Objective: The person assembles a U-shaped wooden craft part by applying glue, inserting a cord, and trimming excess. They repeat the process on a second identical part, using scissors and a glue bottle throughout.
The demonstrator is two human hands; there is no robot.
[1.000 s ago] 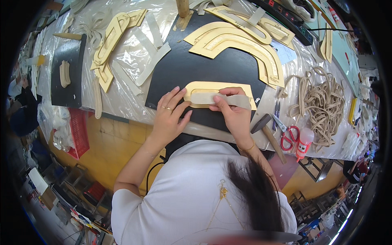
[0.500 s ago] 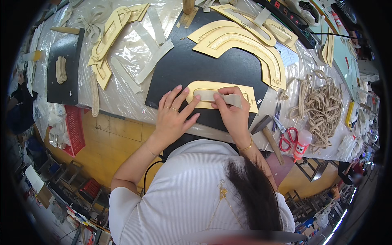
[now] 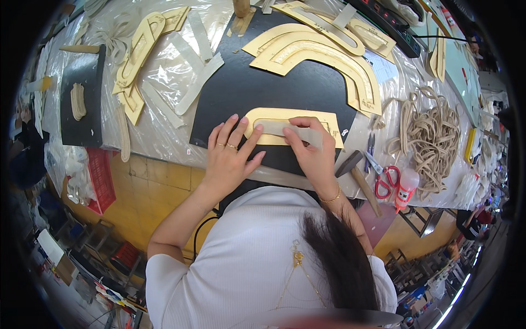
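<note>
Bright light covers the black board (image 3: 233,93); left of it, the plastic sheet (image 3: 164,68) glares. Far below right of it, strip lights (image 3: 466,286) glow. Outer edges bend, fading to black.

Can't see all of gray strip (image 3: 274,127) under R hand (image 3: 316,149), abt 3 o'clock, or wood peg (image 3: 241,7), cut off @ 12.
</note>
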